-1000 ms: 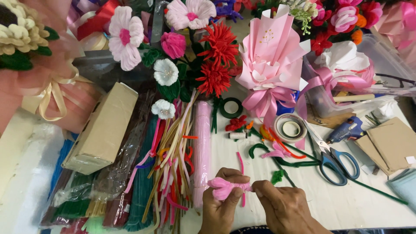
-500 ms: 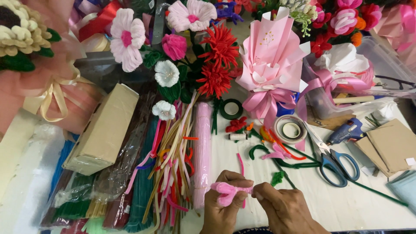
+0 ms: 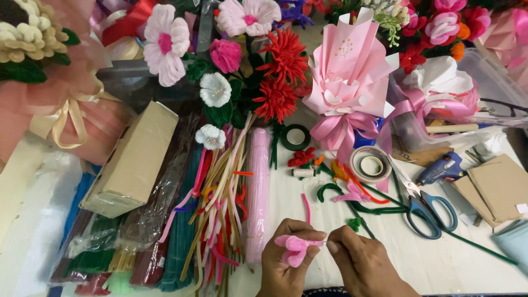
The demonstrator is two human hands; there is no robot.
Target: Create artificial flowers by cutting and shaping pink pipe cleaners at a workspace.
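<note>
Two bare hands low in the centre of the head view, both working one small pink pipe-cleaner flower (image 3: pixel 294 248). Left hand (image 3: pixel 285 264) has fingers curled shut around the flower's fuzzy loops, thumb on top; flower sits above the table (image 3: pixel 440 264) edge, just in front of the person. Right hand (image 3: pixel 366 264) pinches together at the flower's right end, fingertips closed on a thin bit sticking out of it; too small to tell if that is wire or stem. Just left of the hands: a long pink bundle of pipe cleaners (image 3: pixel 258 192) in clear wrap, lying lengthwise, and beside it a loose mixed pile of pipe cleaners (image 3: pixel 220 203) in cream, pink, orange. Further left a tan cardboard box (image 3: pixel 135 159) resting on bagged green and dark stems. Right of the hands: blue-handled scissors (image 3: pixel 426 212), blades pointing up-left, near green stem pieces. A tape roll (image 3: pixel 371 164) sits above the scissors, a blue glue gun (image 3: pixel 440 169) to its right, brown card pieces (image 3: pixel 495 187) at the far right. Back of the table: pink wrapped bouquet (image 3: pixel 352 71) with ribbon bow, red spiky flowers (image 3: pixel 280 71), pink and white fuzzy flowers.
</note>
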